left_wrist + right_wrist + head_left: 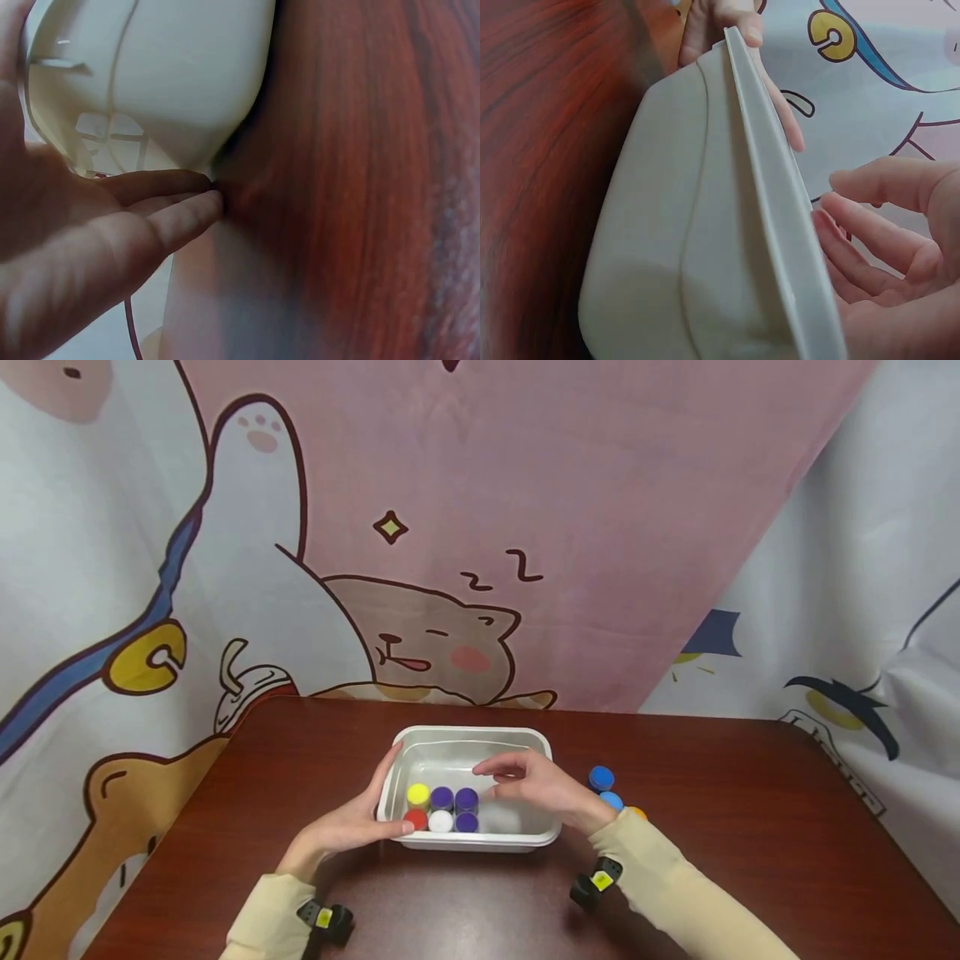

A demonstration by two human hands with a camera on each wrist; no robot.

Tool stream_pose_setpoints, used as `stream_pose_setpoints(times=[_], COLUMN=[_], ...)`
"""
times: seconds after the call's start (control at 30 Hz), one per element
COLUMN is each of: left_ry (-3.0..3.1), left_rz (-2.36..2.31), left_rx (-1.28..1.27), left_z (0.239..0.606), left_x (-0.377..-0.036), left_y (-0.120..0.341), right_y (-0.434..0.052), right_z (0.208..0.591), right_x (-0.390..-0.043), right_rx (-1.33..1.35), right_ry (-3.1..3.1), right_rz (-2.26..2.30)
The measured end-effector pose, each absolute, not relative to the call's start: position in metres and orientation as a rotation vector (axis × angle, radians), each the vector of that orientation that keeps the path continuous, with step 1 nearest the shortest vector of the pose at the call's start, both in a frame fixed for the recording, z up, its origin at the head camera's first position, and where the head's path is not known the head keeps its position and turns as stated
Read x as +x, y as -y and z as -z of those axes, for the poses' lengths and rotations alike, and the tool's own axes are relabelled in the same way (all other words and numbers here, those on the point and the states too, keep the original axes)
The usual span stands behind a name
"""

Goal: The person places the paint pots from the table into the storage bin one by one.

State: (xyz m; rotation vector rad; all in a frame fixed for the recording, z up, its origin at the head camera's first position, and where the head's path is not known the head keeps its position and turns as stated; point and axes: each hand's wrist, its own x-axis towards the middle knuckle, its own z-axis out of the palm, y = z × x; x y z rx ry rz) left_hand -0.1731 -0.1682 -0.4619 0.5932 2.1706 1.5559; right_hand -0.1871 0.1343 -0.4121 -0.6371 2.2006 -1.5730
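Note:
A white rectangular tray [480,842] stands on the table with several small round-lidded jars in its left part: a yellow one [418,796], a red one [415,819], a white one [441,822] and three purple ones [467,800]. My left hand [356,818] grips the tray's left end, thumb over the front rim by the red lid and fingers along the outer wall. In the left wrist view, fingertips [199,206] reach low beside the tray wall. Above the tray's right half hovers my right hand [536,785], fingers loosely bent with nothing between them.
Right of the tray, partly behind the right forearm, are two blue-lidded jars [601,778] and an orange one [637,812]. The dark red-brown wooden table [750,827] ends at a printed cartoon cloth [600,527] hanging behind it. Each wrist wears a small black camera.

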Motion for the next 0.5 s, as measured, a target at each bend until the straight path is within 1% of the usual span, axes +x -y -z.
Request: stream_pose_setpoints(times=[0.5], left_ry=[-2.169], left_rz=[-1.553], left_rx=[0.593], left_z=[0.464], left_x=[-0.174], left_y=[0.169], right_y=[-0.181], right_z=[0.4], right_x=[-0.182], right_rx=[-0.542], right_ry=[-2.251], right_rz=[1.629])
